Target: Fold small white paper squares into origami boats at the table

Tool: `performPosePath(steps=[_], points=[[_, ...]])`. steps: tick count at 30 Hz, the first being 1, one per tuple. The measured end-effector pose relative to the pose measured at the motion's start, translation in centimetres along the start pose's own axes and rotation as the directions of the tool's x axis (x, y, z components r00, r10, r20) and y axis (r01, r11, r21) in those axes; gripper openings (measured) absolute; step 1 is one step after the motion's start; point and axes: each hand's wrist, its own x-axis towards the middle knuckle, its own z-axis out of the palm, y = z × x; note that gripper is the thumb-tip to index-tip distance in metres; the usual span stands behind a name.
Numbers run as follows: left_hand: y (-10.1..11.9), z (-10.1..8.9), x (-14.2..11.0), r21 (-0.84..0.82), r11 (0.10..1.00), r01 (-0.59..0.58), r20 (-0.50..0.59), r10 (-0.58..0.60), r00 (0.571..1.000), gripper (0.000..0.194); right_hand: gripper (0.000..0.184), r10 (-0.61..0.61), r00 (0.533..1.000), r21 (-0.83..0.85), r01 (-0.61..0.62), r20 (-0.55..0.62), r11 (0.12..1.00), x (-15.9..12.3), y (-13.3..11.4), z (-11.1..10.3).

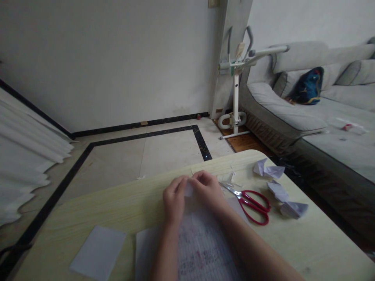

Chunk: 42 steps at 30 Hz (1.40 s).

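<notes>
One small white paper (189,190) pinched in fingers of left hand (173,197) and right hand (208,190), over wood-grained table (131,212), beyond lined sheet (202,246). Red-handled scissors (243,194) beside right hand. Blue backpack (309,88) on sofa (288,111), contents hidden.

A blue backpack (309,88) sits on the grey sofa (342,97) at right, beside a cushion (283,84). Just left of the sofa stands a white exercise machine (236,93), near the wall (117,58). At far left hangs a white curtain (23,164); a black stripe (143,136) crosses the pale floor (170,145).
</notes>
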Motion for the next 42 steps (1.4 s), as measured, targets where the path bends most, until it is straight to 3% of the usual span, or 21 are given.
performPosePath(steps=[18,27,36,42], points=[[0.3,-0.2,-0.1,-0.127,0.979,0.161,-0.08,-0.172,0.982,0.024,0.016,0.028,1.0,0.002,-0.028,0.005,1.0,-0.2,-0.2,-0.2],[0.4,0.0,0.0,-0.066,0.985,0.157,-0.001,-0.157,0.988,0.026,0.019,-0.012,1.0,0.052,0.013,-0.018,0.999,0.3,0.6,-0.8],[0.0,0.0,0.1,-0.071,0.992,0.105,-0.054,-0.109,0.993,0.021,0.017,-0.009,1.0,0.043,0.009,0.007,0.999,0.2,0.1,-0.5],[0.4,0.1,0.0,-0.065,0.991,0.114,-0.056,-0.118,0.991,0.024,0.022,0.074,0.997,0.1,-0.072,-0.017,0.992,0.1,0.0,-0.6]])
